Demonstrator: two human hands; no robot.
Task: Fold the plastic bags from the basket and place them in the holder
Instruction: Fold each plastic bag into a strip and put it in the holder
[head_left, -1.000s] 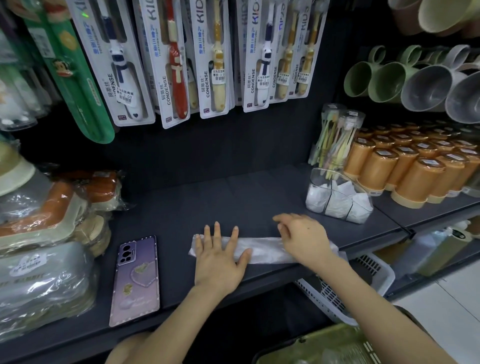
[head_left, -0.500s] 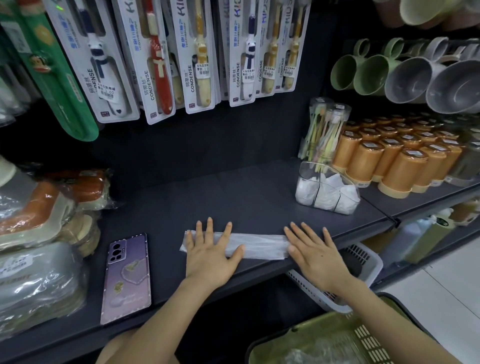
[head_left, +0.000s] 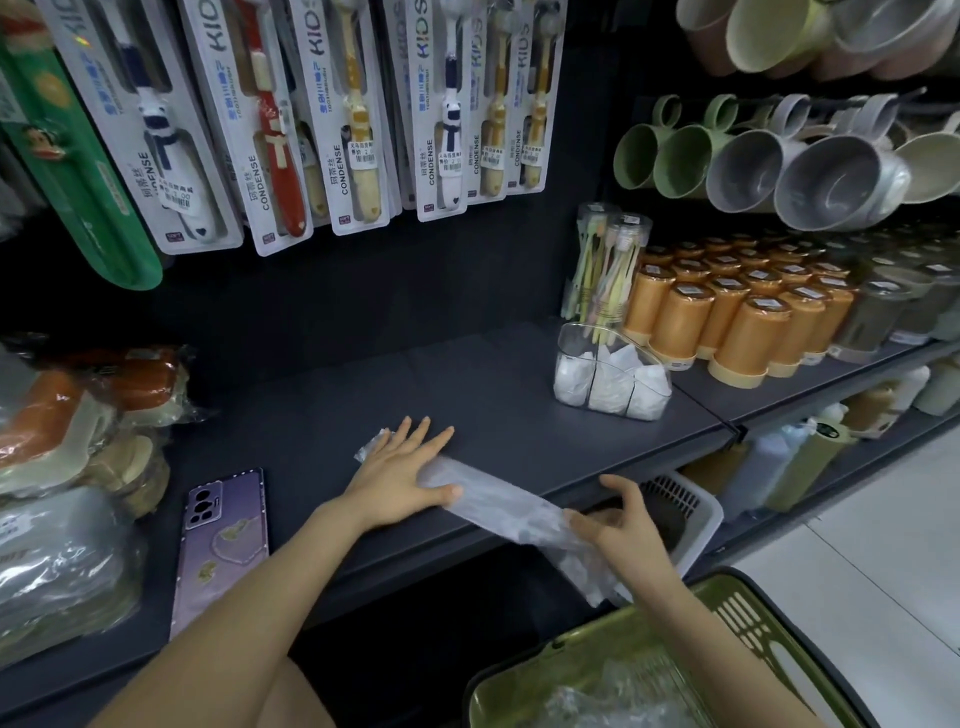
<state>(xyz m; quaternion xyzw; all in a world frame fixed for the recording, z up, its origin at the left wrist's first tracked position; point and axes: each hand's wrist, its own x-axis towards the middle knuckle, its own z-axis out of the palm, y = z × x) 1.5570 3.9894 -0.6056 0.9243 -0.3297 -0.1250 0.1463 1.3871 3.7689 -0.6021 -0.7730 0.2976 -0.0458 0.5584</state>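
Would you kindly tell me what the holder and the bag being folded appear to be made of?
The holder looks like clear, glossy hard plastic: white folded bags show through its walls. The bag looks like thin, translucent plastic film, whitish, crinkled.

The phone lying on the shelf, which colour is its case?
Pale purple with a heart shape; the phone shows best in the head view.

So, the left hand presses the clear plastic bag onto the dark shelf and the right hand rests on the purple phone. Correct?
No: the head view shows the right hand gripping the clear plastic bag, not resting on the purple phone.
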